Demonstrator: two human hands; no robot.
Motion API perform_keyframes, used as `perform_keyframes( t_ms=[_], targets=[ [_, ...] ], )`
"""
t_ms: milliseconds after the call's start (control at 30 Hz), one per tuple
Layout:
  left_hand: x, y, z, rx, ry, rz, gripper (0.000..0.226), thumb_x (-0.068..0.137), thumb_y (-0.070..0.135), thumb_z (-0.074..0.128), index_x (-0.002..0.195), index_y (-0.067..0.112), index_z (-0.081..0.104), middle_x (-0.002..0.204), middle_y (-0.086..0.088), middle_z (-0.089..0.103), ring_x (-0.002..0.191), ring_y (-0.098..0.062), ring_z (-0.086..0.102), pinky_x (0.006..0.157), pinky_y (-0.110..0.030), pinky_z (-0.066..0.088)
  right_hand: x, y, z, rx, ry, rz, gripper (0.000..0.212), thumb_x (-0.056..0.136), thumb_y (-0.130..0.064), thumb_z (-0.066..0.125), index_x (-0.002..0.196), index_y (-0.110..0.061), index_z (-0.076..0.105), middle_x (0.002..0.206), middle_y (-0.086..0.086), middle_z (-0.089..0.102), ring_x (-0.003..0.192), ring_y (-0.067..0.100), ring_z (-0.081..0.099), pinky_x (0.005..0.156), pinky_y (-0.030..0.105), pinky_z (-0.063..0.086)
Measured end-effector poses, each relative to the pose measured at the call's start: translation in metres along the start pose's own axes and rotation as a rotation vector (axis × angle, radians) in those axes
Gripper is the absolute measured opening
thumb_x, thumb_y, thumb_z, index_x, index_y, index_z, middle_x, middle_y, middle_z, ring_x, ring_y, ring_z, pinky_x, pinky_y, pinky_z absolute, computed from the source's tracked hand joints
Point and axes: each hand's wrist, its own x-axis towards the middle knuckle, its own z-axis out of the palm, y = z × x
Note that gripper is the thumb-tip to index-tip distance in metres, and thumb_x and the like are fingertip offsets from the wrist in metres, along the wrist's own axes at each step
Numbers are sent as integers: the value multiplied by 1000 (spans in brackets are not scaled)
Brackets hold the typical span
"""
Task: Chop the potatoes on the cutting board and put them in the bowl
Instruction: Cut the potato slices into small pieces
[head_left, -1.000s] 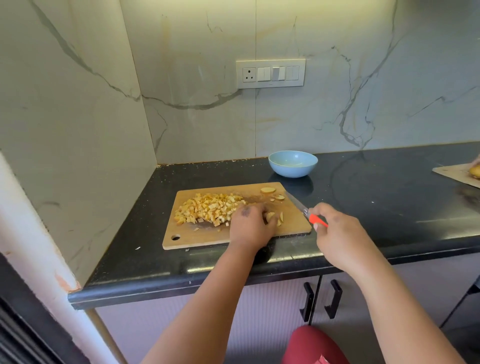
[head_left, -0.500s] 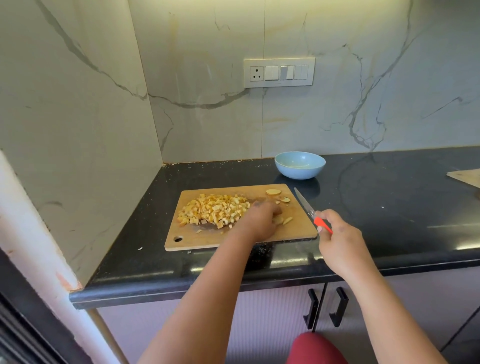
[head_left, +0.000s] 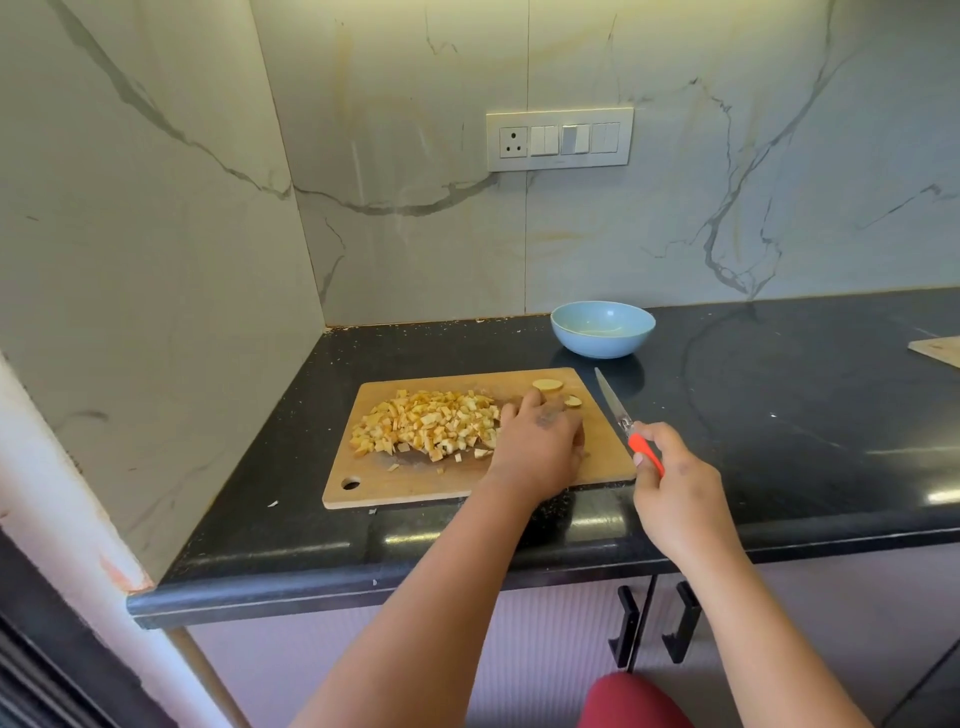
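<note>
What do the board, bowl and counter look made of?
Cutting board: likely wood or bamboo, matte tan, faint grain.
Bowl: probably glazed ceramic, maybe melamine; smooth pale blue with soft sheen.
Countertop: polished black stone, likely granite; glossy, mirrors the bowl.

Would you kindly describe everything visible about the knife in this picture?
The knife is small, with a narrow, pointed, silvery blade and a bright orange-red handle that looks like plastic. The right hand holds it by the handle, fingers curled round it. The blade points up and away to the left, by the right edge of the wooden cutting board and over the black counter. It seems lifted, touching no potato; its edge is too small to judge.
</note>
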Motion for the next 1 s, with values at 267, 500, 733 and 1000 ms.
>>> perform_keyframes(
  t_ms=[267, 500, 733, 1000],
  targets=[
    [-17, -19, -1, -152, 50, -141, 13, 89, 36, 68, 96, 25, 70, 125, 4, 64, 133, -23, 42, 116, -40, 22, -2, -3, 1, -31, -19, -26, 28, 99, -12, 48, 126, -20, 53, 85, 3, 58, 70, 16, 57, 55, 23, 42],
    [-22, -20, -6, -323, -2, -112, 12, 90, 17, 64, 98, 17, 73, 112, 0, 68, 107, -17, 57, 94, -24, 39, -10, -11, -1, -59, -68, -55, 28, 99, -11, 48, 125, -21, 53, 78, -1, 54, 63, 8, 53, 47, 17, 34],
    [-16, -19, 1, -345, 75, -245, 16, 86, 25, 69, 100, 19, 68, 111, 1, 64, 111, -20, 53, 100, -33, 43, -10, -15, -1, -98, -153, -42, 23, 100, -14, 45, 119, -23, 53, 89, 6, 60, 67, 13, 55, 49, 23, 42],
    [-16, -25, 6, -347, 27, -188, 30, 93, 29, 63, 116, 11, 68, 112, -2, 64, 102, -18, 56, 88, -22, 40, -22, -26, 8, -274, -228, -42, 31, 97, -9, 44, 122, -25, 52, 72, -5, 47, 59, 9, 48, 46, 24, 34]
  ],
)
